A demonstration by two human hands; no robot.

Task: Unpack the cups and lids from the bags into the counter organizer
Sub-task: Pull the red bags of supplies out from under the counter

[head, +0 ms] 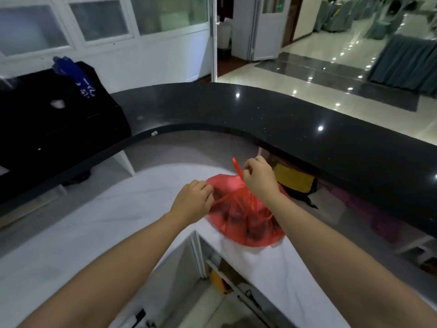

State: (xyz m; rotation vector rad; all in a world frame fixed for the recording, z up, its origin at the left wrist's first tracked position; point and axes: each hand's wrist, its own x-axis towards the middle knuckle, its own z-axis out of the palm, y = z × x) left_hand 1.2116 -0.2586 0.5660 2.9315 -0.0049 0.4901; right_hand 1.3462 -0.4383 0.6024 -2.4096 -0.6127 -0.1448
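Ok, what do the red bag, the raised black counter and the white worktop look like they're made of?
Red bag: thin, translucent plastic film; dark shapes show through and it creases. Raised black counter: looks like polished stone or a stone-look composite, glossy with specks and lamp reflections. White worktop: smooth, faintly grey-veined, probably marble-look stone or laminate.

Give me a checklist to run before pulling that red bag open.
1. Left hand pinches the red bag: ok.
2. Right hand grips the bag's handle strip: ok.
3. Bag rests fully on the white counter: not ok, it lies at the counter's inner corner edge.
4. Bag mouth open: not ok.
5. Contents are cups or lids: cannot tell, only dark shapes show.
6. Black organizer has room: cannot tell.
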